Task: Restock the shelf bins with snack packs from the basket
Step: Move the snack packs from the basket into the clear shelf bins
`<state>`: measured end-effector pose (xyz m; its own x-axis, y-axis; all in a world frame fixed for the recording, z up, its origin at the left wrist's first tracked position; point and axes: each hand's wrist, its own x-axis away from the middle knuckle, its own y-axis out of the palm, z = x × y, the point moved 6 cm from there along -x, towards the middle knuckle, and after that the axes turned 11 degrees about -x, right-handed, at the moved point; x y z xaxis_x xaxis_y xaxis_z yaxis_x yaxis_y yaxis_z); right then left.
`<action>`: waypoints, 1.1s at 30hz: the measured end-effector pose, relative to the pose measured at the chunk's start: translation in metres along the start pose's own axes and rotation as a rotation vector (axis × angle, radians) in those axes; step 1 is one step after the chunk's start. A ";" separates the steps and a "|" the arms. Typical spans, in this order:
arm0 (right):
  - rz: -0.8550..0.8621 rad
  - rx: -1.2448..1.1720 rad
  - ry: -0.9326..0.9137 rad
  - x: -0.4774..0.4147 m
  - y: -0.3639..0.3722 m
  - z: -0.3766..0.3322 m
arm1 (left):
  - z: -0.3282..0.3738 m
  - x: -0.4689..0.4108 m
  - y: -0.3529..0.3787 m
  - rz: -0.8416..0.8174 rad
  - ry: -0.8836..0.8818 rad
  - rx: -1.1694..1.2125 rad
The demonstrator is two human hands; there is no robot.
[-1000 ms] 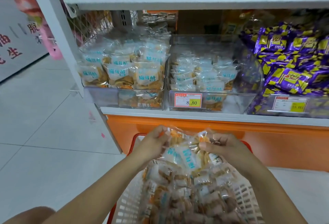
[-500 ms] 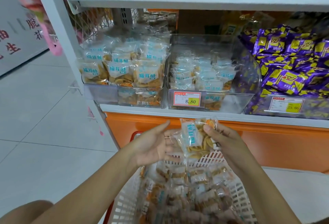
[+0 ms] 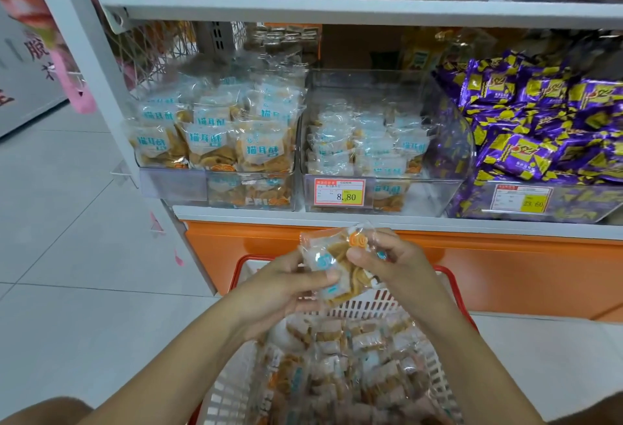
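Between both hands I hold a clear snack pack with blue print and orange-brown crisps, just above the basket's far rim. My left hand grips its lower left side, thumb on the front. My right hand pinches its upper right edge. Below, a white basket with a red rim is full of several similar small packs. On the shelf ahead, the middle clear bin with the 8.80 price tag holds small packs of the same kind. The left clear bin holds larger bags of the same snack.
A bin of purple-and-yellow packs sits to the right on the same shelf. An upper shelf board hangs over the bins. An orange base panel runs below the shelf. White tiled floor lies to the left.
My hands lifted a pack out of the basket, and my left hand, open half a second ago, has now closed on its lower side. The view tilted down slightly.
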<state>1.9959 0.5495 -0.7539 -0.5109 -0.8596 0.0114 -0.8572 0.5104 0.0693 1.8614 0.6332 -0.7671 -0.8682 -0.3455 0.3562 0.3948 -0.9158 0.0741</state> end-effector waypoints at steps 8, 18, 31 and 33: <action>0.263 -0.115 -0.160 0.015 0.014 -0.006 | 0.014 -0.003 -0.010 0.186 0.164 -0.045; 0.361 -0.275 -0.104 0.018 0.021 0.005 | 0.018 -0.002 0.001 0.364 0.360 0.154; -0.391 1.105 -0.184 -0.011 0.038 -0.088 | 0.048 0.001 -0.018 0.467 0.473 -0.991; -0.439 1.212 -0.202 -0.014 0.046 -0.088 | 0.055 0.006 -0.014 0.494 0.524 -0.985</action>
<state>1.9694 0.5830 -0.6627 -0.0851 -0.9945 0.0615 -0.4131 -0.0210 -0.9104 1.8676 0.6548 -0.7148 -0.7952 -0.5328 -0.2895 0.5175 -0.3475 -0.7819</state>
